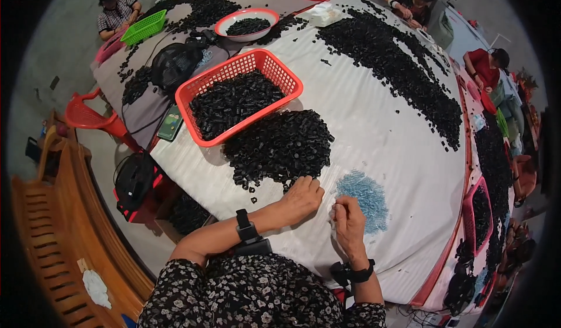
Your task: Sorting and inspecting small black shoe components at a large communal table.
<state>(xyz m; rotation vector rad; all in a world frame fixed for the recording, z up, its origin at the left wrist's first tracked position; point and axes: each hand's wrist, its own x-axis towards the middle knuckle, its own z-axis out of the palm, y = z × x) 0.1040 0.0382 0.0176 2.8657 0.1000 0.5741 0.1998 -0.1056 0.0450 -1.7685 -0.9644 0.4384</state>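
My left hand (301, 200) is closed, its fingers curled at the near edge of a heap of small black plastic parts (280, 147). What those fingers hold, if anything, is hidden. Close by on the right, my right hand (349, 218) has thumb and fingers pressed together in a pinch; anything between them is too small to make out. It sits beside a pile of tiny clear-blue pieces (368, 202). Behind the black heap stands a red-orange plastic basket (292, 85), tilted in view and filled with longer black parts (234, 103).
The white-covered table (409, 170) carries a long spread of black parts (397, 59). A phone-like green object (170, 123) lies left of the basket; a red-rimmed bowl (266, 15) and green basket (146, 27) stand farther back. A wooden bench (58, 228) is at left. Other people work around.
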